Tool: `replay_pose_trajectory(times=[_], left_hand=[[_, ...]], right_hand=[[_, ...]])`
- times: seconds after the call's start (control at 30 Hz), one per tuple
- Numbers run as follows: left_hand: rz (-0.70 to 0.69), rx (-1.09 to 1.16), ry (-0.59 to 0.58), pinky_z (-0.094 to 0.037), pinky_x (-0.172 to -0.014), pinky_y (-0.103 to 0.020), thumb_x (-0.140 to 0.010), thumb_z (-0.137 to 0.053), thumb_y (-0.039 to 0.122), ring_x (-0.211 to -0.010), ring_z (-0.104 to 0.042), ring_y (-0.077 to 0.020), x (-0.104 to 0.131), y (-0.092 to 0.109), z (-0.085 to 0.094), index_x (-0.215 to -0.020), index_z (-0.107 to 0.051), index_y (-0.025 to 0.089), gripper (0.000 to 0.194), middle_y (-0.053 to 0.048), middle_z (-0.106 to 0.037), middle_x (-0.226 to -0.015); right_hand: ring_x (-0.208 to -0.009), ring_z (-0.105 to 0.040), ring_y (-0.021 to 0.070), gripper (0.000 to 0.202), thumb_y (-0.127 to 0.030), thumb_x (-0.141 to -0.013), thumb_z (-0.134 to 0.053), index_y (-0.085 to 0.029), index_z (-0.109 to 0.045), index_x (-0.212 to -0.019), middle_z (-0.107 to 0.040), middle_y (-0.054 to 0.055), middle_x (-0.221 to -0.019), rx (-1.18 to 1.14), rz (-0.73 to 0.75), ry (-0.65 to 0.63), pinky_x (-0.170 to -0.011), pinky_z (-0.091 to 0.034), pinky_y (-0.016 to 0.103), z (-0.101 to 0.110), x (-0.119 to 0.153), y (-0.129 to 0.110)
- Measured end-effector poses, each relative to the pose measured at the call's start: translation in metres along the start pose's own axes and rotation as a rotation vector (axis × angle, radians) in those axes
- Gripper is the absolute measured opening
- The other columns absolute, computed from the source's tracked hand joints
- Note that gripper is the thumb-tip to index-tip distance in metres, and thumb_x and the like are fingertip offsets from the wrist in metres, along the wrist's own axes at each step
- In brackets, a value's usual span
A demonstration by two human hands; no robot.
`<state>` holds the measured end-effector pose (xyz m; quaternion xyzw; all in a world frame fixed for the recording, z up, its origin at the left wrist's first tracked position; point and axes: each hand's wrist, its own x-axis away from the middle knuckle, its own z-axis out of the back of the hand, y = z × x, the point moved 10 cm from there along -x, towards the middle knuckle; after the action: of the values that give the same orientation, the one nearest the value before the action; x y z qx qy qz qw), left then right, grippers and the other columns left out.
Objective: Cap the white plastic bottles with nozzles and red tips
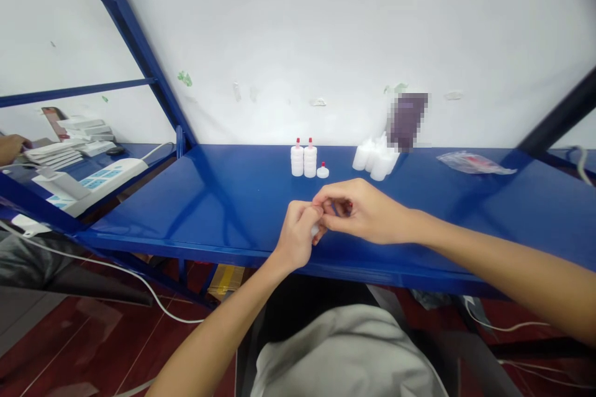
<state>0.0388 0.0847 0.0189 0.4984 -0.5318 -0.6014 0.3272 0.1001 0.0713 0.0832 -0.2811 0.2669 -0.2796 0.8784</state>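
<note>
Just above the table's front edge, my left hand (298,232) is closed around a small white plastic piece (315,231), mostly hidden by the fingers. My right hand (361,211) meets it from the right, its thumb and forefinger pinched together at the top of that piece. A bit of red (350,205) shows inside the curl of the right hand, too small to make out. Beyond the hands stand two white ribbed squeeze bottles (310,162) with red tips, upright and side by side. Right of them sits a white nozzle lid (323,172) with a red tip.
Several white bottles (382,164) without red tips are grouped at the back right, by a blurred dark phone-like object (407,121). A clear plastic bag (475,162) with red bits lies farther right on the blue table (223,198). A power strip (102,180) is at left.
</note>
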Motion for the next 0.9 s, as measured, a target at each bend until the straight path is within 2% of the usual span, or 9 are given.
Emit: replay_pose_trajectory(times=[0.13, 0.27, 0.37, 0.43, 0.5, 0.57, 0.63, 0.73, 0.9], left_hand=[[-0.018, -0.027, -0.009, -0.029, -0.045, -0.026, -0.081, -0.043, 0.034, -0.04, -0.036, -0.0085, 0.002, 0.0, -0.002, -0.048, -0.043, 0.018, 0.037, 0.002, -0.039, -0.042], [-0.029, 0.043, 0.088, -0.033, -0.045, -0.023, -0.089, -0.043, 0.044, -0.043, -0.04, -0.0088, -0.001, 0.0, 0.005, -0.073, -0.052, 0.018, 0.032, 0.004, -0.047, -0.052], [0.044, 0.096, 0.165, -0.034, -0.044, -0.021, -0.092, -0.036, 0.047, -0.042, -0.042, -0.0092, -0.005, -0.01, 0.012, -0.085, -0.052, 0.019, 0.033, 0.004, -0.051, -0.055], [0.085, 0.085, 0.199, -0.034, -0.044, -0.021, -0.092, -0.035, 0.041, -0.043, -0.044, -0.0091, -0.006, -0.016, 0.017, -0.082, -0.053, 0.018, 0.031, 0.003, -0.05, -0.055], [0.091, 0.071, 0.228, -0.037, -0.045, -0.02, -0.09, -0.037, 0.037, -0.045, -0.046, -0.0088, -0.006, -0.017, 0.021, -0.074, -0.053, 0.017, 0.031, 0.002, -0.05, -0.056], [0.091, 0.079, 0.25, -0.039, -0.044, -0.02, -0.091, -0.039, 0.04, -0.044, -0.047, -0.0089, -0.005, -0.017, 0.024, -0.067, -0.05, 0.017, 0.035, 0.002, -0.048, -0.056], [0.107, 0.114, 0.239, -0.039, -0.04, -0.021, -0.092, -0.04, 0.048, -0.041, -0.046, -0.0091, -0.005, -0.018, 0.022, -0.063, -0.045, 0.018, 0.042, 0.002, -0.048, -0.054], [0.155, 0.165, 0.163, -0.037, -0.035, -0.022, -0.092, -0.035, 0.057, -0.035, -0.046, -0.0103, -0.005, -0.018, 0.013, -0.061, -0.04, 0.02, 0.049, 0.002, -0.049, -0.05], [0.233, 0.159, 0.12, -0.03, -0.031, -0.022, -0.09, -0.027, 0.056, -0.028, -0.042, -0.0112, -0.001, -0.021, 0.006, -0.061, -0.042, 0.02, 0.048, 0.002, -0.046, -0.043]], right_hand=[[-0.054, -0.044, 0.0081, 0.004, -0.02, -0.084, -0.06, -0.017, -0.062, -0.084, -0.052, -0.005, -0.061, -0.054, -0.004, 0.001, -0.052, -0.037, 0.021, -0.004, 0.0, 0.002], [-0.053, -0.044, 0.0086, 0.008, -0.024, -0.084, -0.061, -0.017, -0.061, -0.086, -0.05, -0.006, -0.06, -0.1, -0.047, 0.057, -0.052, -0.038, 0.023, 0.007, -0.003, 0.016], [-0.057, -0.049, 0.0106, 0.014, -0.03, -0.083, -0.061, -0.016, -0.06, -0.085, -0.058, -0.001, -0.067, -0.053, -0.144, 0.225, -0.056, -0.04, 0.025, 0.041, -0.013, 0.046], [-0.061, -0.052, 0.0123, 0.015, -0.031, -0.084, -0.059, -0.016, -0.06, -0.085, -0.061, 0.001, -0.07, 0.054, -0.236, 0.376, -0.06, -0.041, 0.027, 0.072, -0.02, 0.072], [-0.06, -0.052, 0.0133, 0.014, -0.029, -0.082, -0.059, -0.016, -0.062, -0.084, -0.061, 0.001, -0.067, 0.227, -0.322, 0.429, -0.061, -0.04, 0.028, 0.092, -0.03, 0.094], [-0.063, -0.055, 0.0145, 0.013, -0.027, -0.082, -0.059, -0.015, -0.064, -0.085, -0.065, 0.003, -0.07, 0.359, -0.375, 0.387, -0.064, -0.04, 0.029, 0.098, -0.043, 0.112], [-0.067, -0.057, 0.0155, 0.014, -0.025, -0.082, -0.058, -0.016, -0.066, -0.088, -0.068, 0.004, -0.075, 0.446, -0.388, 0.326, -0.066, -0.041, 0.029, 0.095, -0.054, 0.122], [-0.07, -0.059, 0.0163, 0.016, -0.024, -0.083, -0.056, -0.016, -0.068, -0.092, -0.069, 0.005, -0.078, 0.522, -0.386, 0.257, -0.069, -0.042, 0.029, 0.085, -0.067, 0.126], [-0.074, -0.061, 0.0189, 0.024, -0.027, -0.083, -0.058, -0.014, -0.069, -0.101, -0.071, 0.007, -0.083, 0.555, -0.418, 0.114, -0.07, -0.043, 0.029, 0.068, -0.071, 0.127]])
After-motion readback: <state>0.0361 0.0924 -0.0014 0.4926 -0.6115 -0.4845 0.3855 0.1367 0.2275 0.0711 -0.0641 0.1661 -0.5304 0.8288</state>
